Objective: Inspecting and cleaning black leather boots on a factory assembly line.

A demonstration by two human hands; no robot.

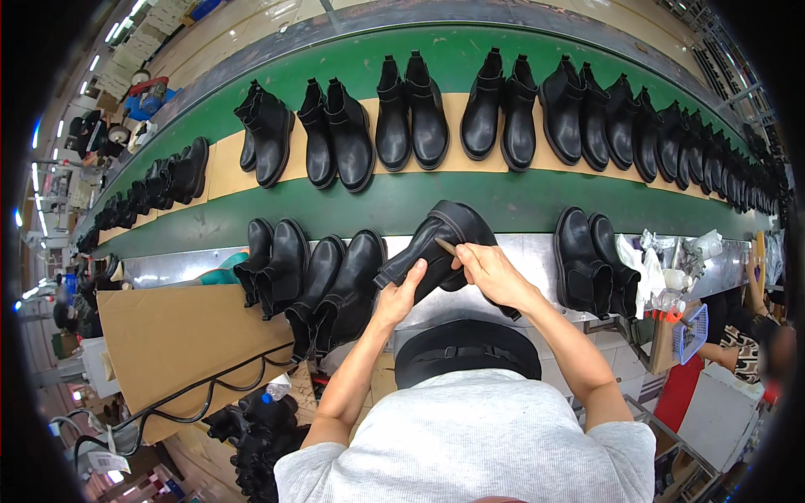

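Observation:
A black ankle boot (444,239) lies tilted on its side over the metal bench edge (528,251), sole toward the conveyor. My left hand (401,295) grips the boot's shaft opening from below. My right hand (489,270) rests against the boot's heel side and pinches a thin tan stick (445,246) whose tip touches the leather. Two pairs of black boots (314,281) stand to the left of my hands, and another pair (597,264) stands to the right.
A green conveyor belt (394,205) carries many pairs of black boots (457,113) on tan mats across the back. A cardboard sheet (172,335) with a black cable lies at lower left. White rags and bottles (671,268) sit at right, beside a blue basket (692,331). More boots are piled below (256,436).

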